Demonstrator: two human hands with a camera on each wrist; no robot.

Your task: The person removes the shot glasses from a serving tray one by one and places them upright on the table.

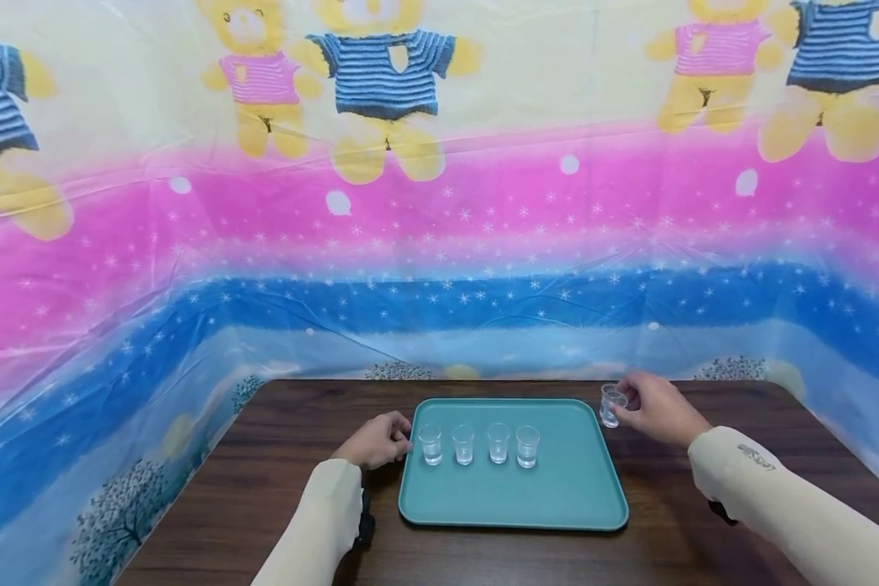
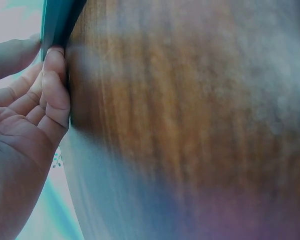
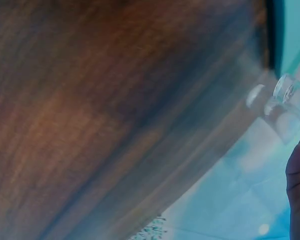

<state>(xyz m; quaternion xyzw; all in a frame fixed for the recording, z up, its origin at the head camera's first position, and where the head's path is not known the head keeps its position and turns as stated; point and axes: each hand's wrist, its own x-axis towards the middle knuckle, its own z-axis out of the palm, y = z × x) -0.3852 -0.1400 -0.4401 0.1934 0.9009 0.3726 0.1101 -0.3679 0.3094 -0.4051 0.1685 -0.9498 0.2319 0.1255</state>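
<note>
Head view, reading the tray's far side as twelve: holds a clear shot glass (image 1: 610,416) just outside the green serving tray (image 1: 557,500), off its two o'clock corner, pinched between thumb and forefinger of the right hand (image 1: 659,409). Cannot tell one glass from two at that spot, given overlapping rims. Seems midway through shifting glasses one by one between table and tray; cannot tell pick-up from put-down. Would call next for a light, steady pinch, with the glass upright and clear of the tray's rim. Angles the cream right sleeve (image 1: 791,505) in from about four o'clock, wrist bent toward the tray. Grips the tray's edge between nine and ten o'clock with the left hand (image 1: 372,442), thumb opposite curled fingers in the left wrist view. Slants the left sleeve (image 1: 315,521) in from eight o'clock. Includes four more shot glasses (image 1: 463,446) upright on the tray, lined up from ten toward one o'clock. Rests all on a wood-grain table (image 1: 264,488), below a teddy-bear-print curtain (image 1: 439,216) at twelve.
</note>
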